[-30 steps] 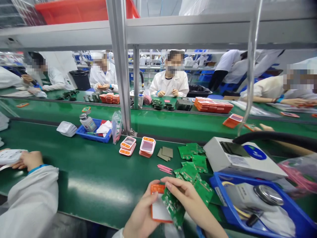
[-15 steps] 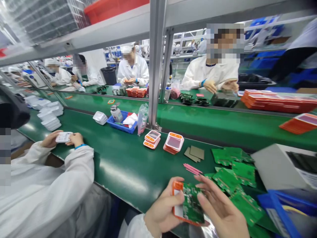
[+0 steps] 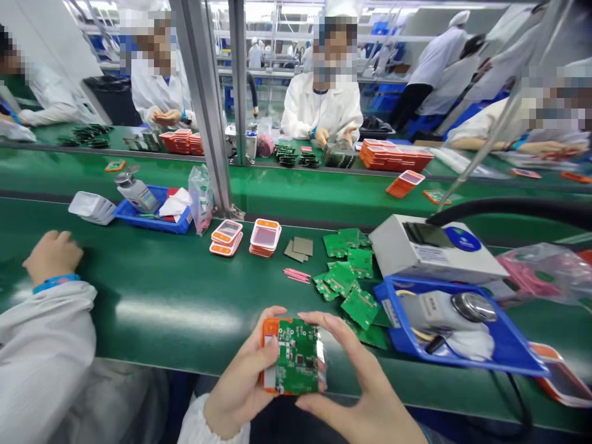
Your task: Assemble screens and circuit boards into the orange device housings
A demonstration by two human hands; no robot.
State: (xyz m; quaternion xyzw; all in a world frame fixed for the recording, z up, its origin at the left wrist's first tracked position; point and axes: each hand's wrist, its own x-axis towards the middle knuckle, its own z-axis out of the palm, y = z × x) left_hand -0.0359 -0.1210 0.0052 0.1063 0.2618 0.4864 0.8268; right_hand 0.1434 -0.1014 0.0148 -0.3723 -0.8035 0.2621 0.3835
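My left hand (image 3: pixel 240 385) grips the left side of an orange and white case (image 3: pixel 268 361) at the near edge of the green belt. A green circuit board (image 3: pixel 298 356) lies flat in the case. My right hand (image 3: pixel 361 385) curls round the board's right side, thumb below and fingers above it. More green circuit boards (image 3: pixel 346 277) lie heaped just beyond my hands. Thin pink strips (image 3: pixel 296 275) lie left of that heap.
Two stacks of orange cases (image 3: pixel 247 237) and grey pads (image 3: pixel 298 248) sit mid-belt. A blue tray (image 3: pixel 513 351) with a dispenser and a white box (image 3: pixel 435 253) stand at the right. A co-worker's hand (image 3: pixel 52 254) rests on the belt at left. Other people work across the far belt.
The board now sits flat and square in the orange case; a second ago it was tilted half off it. The view has swung back right. The co-worker's hand no longer holds a white part.
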